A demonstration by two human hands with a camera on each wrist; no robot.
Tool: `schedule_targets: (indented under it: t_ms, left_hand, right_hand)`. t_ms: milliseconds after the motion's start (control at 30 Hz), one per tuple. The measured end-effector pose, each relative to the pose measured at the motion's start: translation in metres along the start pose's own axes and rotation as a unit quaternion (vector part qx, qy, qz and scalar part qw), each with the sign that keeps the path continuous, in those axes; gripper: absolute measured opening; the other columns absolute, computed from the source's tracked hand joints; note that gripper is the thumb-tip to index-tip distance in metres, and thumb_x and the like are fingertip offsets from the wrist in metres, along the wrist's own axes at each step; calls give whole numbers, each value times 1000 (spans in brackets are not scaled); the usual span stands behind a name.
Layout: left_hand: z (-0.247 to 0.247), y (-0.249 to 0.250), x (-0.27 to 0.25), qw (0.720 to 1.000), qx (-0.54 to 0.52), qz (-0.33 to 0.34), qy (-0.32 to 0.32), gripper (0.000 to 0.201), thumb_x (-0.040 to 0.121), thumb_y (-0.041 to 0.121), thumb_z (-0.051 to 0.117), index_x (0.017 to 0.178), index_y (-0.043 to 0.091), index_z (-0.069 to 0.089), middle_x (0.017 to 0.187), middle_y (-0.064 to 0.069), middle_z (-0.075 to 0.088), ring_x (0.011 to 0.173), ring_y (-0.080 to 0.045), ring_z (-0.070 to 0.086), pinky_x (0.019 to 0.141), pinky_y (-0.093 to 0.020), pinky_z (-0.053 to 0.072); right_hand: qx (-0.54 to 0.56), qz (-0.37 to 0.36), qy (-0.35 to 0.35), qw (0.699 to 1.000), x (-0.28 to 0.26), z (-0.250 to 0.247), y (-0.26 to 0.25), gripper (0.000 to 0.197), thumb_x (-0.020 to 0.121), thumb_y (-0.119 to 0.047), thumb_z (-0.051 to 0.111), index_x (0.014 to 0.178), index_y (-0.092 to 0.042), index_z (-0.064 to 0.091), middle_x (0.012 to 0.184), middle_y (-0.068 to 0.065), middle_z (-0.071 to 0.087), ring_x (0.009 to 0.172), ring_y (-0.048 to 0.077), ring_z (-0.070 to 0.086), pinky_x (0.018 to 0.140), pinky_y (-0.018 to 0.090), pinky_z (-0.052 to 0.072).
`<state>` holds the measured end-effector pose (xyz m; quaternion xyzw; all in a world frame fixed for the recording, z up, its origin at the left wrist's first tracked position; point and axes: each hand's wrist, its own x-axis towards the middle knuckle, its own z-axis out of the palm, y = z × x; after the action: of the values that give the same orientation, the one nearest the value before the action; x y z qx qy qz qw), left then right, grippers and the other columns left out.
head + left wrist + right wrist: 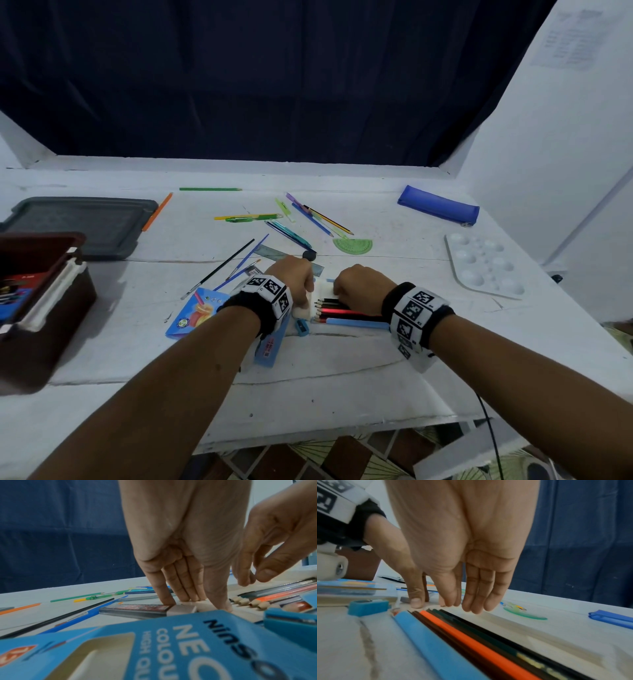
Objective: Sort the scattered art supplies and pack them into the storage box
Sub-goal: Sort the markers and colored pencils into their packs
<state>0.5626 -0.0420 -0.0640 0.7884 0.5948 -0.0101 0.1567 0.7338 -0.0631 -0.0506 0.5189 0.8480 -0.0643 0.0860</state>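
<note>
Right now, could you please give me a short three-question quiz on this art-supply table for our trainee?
1. True or false: the blue pencil pouch already lies inside the storage box.
2. Which lies nearest the paint palette? A) grey lid B) green protractor C) orange pencil
3. What do the left hand and right hand work over?

Key: 1. False, it lies on the table at the far right. 2. B. 3. The row of colour pencils in its white tray.

storage box (41,301): cut by left edge | pencil ends: under right hand (359,287)
</note>
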Motion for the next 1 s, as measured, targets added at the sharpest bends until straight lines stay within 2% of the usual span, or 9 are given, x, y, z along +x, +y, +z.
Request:
schedule_targets:
  t_ms: [67, 200, 333, 400, 533, 633, 733, 900, 1000]
  left_hand:
    - [0, 0, 0, 1000, 2, 0, 0, 37, 65, 24, 88, 99, 22, 76, 109, 1, 69, 98, -18, 64, 88, -34, 55]
    - [1, -2, -1, 1000, 0, 2, 0, 37, 65, 25, 88, 100, 22, 76, 110, 1, 69, 99, -18, 64, 88, -33, 54]
    - [2, -4, -1, 1000, -5, 12, 3, 39, 67, 25, 88, 103, 21, 76, 111, 1, 70, 100, -18, 64, 88, -31, 53]
    - [1, -4, 0, 1000, -8, 15, 3, 38, 67, 24, 87, 103, 20, 75, 110, 1, 70, 99, -17, 64, 86, -30, 53]
    - [-4, -4, 0, 999, -37, 14, -15, 35, 68, 22, 87, 101, 18, 75, 104, 1, 70, 92, -16, 64, 80, -29, 54]
    - [-10, -8, 2, 996, -89, 18, -21, 25, 73, 20, 84, 96, 16, 76, 95, 2, 73, 77, -10, 65, 65, -21, 51]
    - [-23, -15, 7, 992, -120, 40, 2, 11, 81, 16, 75, 92, 16, 78, 89, 3, 74, 74, -6, 63, 56, -12, 44]
    - [-51, -25, 27, 991, -123, 32, 39, 9, 83, 13, 69, 85, 12, 78, 88, -4, 75, 81, -15, 66, 66, -22, 47]
    - [-62, -33, 50, 991, -118, 11, 64, 12, 83, 11, 65, 82, 12, 77, 86, -4, 74, 76, -14, 65, 60, -17, 43]
  right_hand:
    - [-3, -32, 5, 999, 4, 2, -9, 21, 92, -13, 52, 95, -6, 71, 94, 14, 67, 86, 33, 63, 77, 41, 54]
    - [-28, -60, -7, 998, 5, 8, -16, 16, 91, -13, 53, 87, -9, 67, 86, 10, 63, 80, 31, 60, 66, 33, 45]
    - [-12, -14, 0, 1000, 3, 11, -7, 24, 91, -13, 52, 108, -11, 68, 105, 12, 65, 96, 31, 62, 79, 39, 53]
    - [-6, -11, -11, 1000, 1, 10, -2, 24, 90, -14, 52, 106, -9, 70, 103, 12, 67, 94, 32, 63, 80, 40, 54]
    - [51, -17, -7, 999, 4, 0, 8, 23, 90, -19, 58, 109, -12, 71, 110, 5, 67, 100, 25, 62, 86, 34, 51]
    - [89, -19, 2, 996, 13, -15, 18, 25, 91, -21, 60, 113, -13, 69, 112, 2, 67, 101, 21, 62, 79, 26, 44]
    - [96, -21, 15, 995, 24, -33, 31, 23, 91, -22, 61, 110, -12, 70, 108, 2, 68, 96, 18, 61, 76, 23, 41]
    - [118, 6, 27, 993, 53, -57, 59, 15, 90, -24, 62, 91, -13, 72, 89, -1, 68, 81, 16, 60, 69, 25, 44]
    - [128, 23, 28, 991, 75, -70, 73, 14, 89, -23, 59, 80, -17, 68, 85, -1, 67, 80, 18, 61, 68, 26, 45]
